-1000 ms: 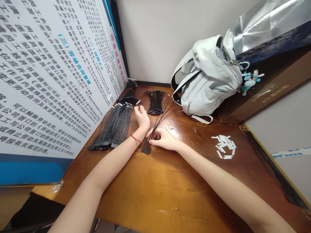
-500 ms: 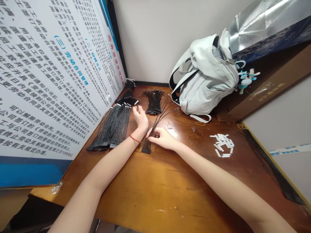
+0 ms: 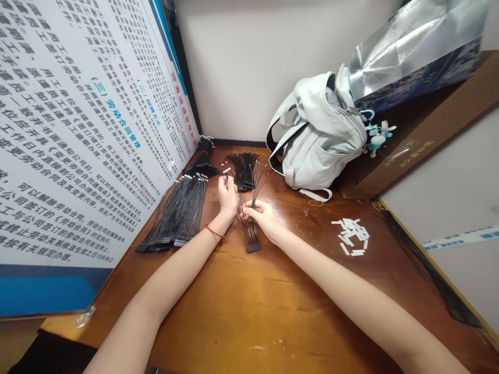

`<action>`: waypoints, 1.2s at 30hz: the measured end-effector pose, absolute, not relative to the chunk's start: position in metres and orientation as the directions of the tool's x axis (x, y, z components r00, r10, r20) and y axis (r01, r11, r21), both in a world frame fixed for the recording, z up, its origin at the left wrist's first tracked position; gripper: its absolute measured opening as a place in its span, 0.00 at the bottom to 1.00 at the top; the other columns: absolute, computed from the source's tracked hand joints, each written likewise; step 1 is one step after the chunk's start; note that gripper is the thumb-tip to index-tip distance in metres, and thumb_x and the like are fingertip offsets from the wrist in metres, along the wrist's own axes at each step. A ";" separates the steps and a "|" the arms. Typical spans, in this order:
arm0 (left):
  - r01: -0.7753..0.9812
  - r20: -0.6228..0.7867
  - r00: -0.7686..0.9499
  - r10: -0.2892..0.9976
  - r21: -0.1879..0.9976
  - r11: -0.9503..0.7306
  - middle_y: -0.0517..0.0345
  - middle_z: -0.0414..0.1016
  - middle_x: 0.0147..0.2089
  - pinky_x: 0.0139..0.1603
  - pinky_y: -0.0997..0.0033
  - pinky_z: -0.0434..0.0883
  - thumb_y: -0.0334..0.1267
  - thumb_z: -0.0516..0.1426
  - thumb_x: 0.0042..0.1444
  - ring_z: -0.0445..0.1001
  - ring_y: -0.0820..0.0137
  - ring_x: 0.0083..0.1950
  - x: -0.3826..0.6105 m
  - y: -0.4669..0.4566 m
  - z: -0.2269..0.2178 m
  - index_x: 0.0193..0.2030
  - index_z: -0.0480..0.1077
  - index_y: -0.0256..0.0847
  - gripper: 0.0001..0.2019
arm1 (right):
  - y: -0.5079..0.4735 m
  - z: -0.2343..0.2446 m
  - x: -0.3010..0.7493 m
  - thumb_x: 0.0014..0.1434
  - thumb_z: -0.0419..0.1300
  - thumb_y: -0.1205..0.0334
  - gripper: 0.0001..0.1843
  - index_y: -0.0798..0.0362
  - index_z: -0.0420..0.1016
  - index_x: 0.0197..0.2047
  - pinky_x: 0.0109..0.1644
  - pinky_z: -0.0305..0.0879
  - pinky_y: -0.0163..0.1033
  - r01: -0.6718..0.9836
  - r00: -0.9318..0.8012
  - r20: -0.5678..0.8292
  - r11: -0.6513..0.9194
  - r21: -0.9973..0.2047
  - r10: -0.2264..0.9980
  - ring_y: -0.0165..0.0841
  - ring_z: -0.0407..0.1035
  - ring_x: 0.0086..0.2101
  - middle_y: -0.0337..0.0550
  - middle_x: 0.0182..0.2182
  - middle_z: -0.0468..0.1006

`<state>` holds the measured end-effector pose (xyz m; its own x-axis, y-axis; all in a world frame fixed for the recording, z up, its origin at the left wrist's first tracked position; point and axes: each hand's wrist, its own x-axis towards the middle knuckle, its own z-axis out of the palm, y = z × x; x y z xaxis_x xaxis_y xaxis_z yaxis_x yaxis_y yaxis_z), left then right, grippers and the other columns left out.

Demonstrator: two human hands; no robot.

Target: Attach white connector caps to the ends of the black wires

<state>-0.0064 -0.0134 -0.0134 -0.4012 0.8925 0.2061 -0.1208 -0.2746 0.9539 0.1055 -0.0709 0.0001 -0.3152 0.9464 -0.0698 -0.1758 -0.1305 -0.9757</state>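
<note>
My right hand pinches a thin wire harness, whose black connector comb rests on the wooden table below my fingers. Its wires fan upward past my fingertips. My left hand is just left of the harness, with its fingers drawn together near a small white tip. I cannot tell whether those fingers hold a wire. A red string circles my left wrist. Beside that hand lie flat black-wired harnesses.
A bundle of dark wires lies ahead of my hands, and more black wires sit against a printed Chinese notice board. White strips lie right. A pale backpack rests on a cardboard box.
The harness now stands more upright, with its connector shifted right. My hands have drawn closer together, and the whole view has shifted slightly left.
</note>
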 end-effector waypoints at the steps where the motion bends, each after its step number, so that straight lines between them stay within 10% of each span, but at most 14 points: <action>1: -0.122 0.213 -0.393 0.894 0.952 -0.281 0.69 0.55 0.18 0.17 0.80 0.53 0.44 0.50 0.59 0.53 0.81 0.16 -0.004 -0.015 -0.011 0.31 0.56 0.41 0.10 | -0.070 0.000 0.106 0.40 0.64 0.57 0.13 0.56 0.70 0.29 0.32 0.63 0.33 -0.208 -0.295 -0.086 -0.151 -0.966 0.952 0.26 0.66 0.24 0.38 0.23 0.73; 11: -0.216 0.201 -0.045 0.979 0.954 -0.206 0.62 0.67 0.19 0.11 0.78 0.48 0.57 0.55 0.48 0.53 0.82 0.11 0.003 -0.023 -0.003 0.32 0.68 0.36 0.22 | -0.057 0.000 0.116 0.38 0.67 0.51 0.20 0.54 0.68 0.30 0.28 0.60 0.32 -0.287 -0.081 -0.028 -0.050 -0.957 0.996 0.26 0.62 0.23 0.36 0.22 0.69; 24: -0.168 0.179 -0.083 0.980 0.967 -0.191 0.60 0.70 0.21 0.12 0.79 0.49 0.46 0.64 0.40 0.52 0.84 0.14 0.005 -0.028 0.001 0.27 0.71 0.34 0.15 | -0.052 -0.008 0.121 0.43 0.62 0.50 0.15 0.54 0.66 0.25 0.25 0.59 0.34 0.015 0.121 0.021 0.019 -1.000 0.992 0.30 0.64 0.23 0.39 0.21 0.71; 36: -0.195 0.218 -0.132 0.967 0.951 -0.241 0.66 0.62 0.16 0.14 0.78 0.49 0.47 0.63 0.42 0.50 0.83 0.14 0.002 -0.023 -0.003 0.24 0.67 0.37 0.15 | -0.054 -0.006 0.119 0.42 0.62 0.52 0.15 0.53 0.64 0.25 0.27 0.61 0.34 -0.043 0.015 0.079 0.080 -0.996 0.997 0.30 0.65 0.24 0.37 0.21 0.70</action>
